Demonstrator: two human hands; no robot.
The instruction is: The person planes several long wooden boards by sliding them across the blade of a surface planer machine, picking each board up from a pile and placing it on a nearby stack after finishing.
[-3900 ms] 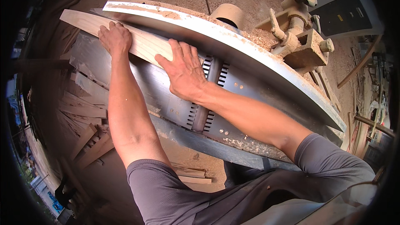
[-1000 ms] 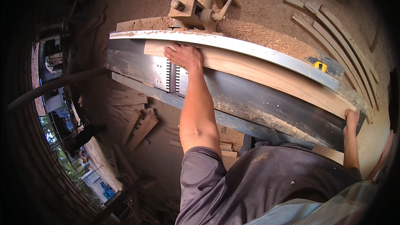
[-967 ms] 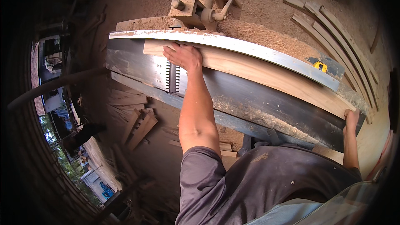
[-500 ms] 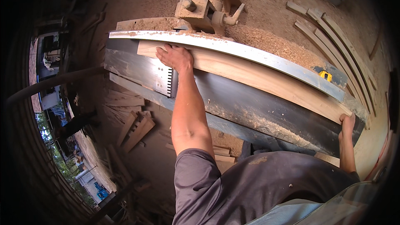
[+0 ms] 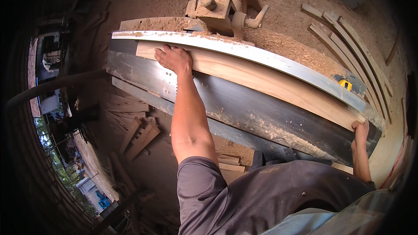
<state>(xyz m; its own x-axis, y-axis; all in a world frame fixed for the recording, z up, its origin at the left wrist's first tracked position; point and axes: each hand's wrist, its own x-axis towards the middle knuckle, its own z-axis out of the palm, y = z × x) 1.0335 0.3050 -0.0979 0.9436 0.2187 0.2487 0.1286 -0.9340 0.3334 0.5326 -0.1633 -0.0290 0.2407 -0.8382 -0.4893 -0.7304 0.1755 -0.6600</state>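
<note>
A long, pale wooden board point(image 5: 261, 78) lies along the metal bed point(image 5: 235, 102) of a jointer, close against its white-edged fence point(image 5: 278, 58). My left hand point(image 5: 175, 59) presses on the board near its left end, fingers curled over it. Beneath my left forearm is the metal plate beside the cutter slot point(image 5: 169, 85), mostly covered by the arm. At the board's right end, my right hand point(image 5: 360, 131) grips the end, its thumb and fingers partly hidden.
A dusty clamp bracket with a lever point(image 5: 222, 13) rises behind the fence. A yellow fitting point(image 5: 345, 84) sits at the fence's right. Long wooden strips point(image 5: 357, 48) lean at far right. Offcuts point(image 5: 143, 139) litter the floor at left, and sawdust covers the ground.
The board has slid a little to the left along the fence. Both my hands have moved left with it, and my left forearm now covers more of the cutter slot.
</note>
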